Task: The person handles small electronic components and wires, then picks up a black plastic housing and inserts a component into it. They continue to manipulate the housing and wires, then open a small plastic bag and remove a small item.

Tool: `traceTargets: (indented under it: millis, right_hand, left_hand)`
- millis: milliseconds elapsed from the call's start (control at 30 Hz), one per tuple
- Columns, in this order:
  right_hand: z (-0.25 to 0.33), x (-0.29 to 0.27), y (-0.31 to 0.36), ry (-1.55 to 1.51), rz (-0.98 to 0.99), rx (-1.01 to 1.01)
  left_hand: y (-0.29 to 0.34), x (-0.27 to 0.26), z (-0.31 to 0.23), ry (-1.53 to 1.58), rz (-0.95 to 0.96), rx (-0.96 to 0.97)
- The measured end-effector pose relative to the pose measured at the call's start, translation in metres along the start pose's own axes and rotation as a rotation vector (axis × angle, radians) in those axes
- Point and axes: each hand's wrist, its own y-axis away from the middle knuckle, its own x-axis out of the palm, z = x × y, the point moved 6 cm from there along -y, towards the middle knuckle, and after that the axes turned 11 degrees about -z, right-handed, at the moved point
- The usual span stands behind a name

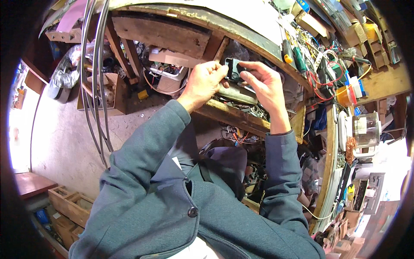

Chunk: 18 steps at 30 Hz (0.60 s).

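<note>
A small dark, box-shaped housing (233, 69) with a squarish hollow face is held up between my two hands, in front of the workbench. My left hand (201, 85) pinches its left side between thumb and curled fingers. On the other side, my right hand (266, 84) has its thumb and index finger closed on the right edge; the rest of its fingers are partly hidden. Just below the housing is an open wooden drawer (241, 113) filled with wires and small parts.
Screwdrivers (298, 58) and red test leads (317, 86) crowd the bench's right part. A clear plastic container (365, 129) stands farther right. Dark cables (95, 82) hang down at the left, by a cardboard box (113, 93). Wooden crates (69, 203) sit at the lower left.
</note>
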Motion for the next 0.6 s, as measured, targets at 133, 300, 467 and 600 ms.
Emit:
traceTargets:
  millis: [133, 300, 467, 600]
  right_hand:
    - [-0.0073, 0.0056, -0.0019, -0.287, -0.024, 0.105]
    - [-0.0073, 0.0041, -0.0015, -0.360, 0.006, 0.197]
    - [-0.0083, 0.0042, -0.0004, -0.315, 0.006, 0.182]
    - [-0.0081, 0.0045, 0.0018, -0.299, -0.002, 0.189]
  left_hand:
    - [0.0002, -0.0004, 0.0011, -0.026, 0.015, 0.024]
    - [0.0000, -0.0004, -0.0024, -0.095, 0.025, 0.093]
    - [0.0025, 0.0036, -0.0063, -0.225, 0.037, 0.168]
    - [0.0024, 0.0043, -0.0064, -0.246, 0.077, 0.158]
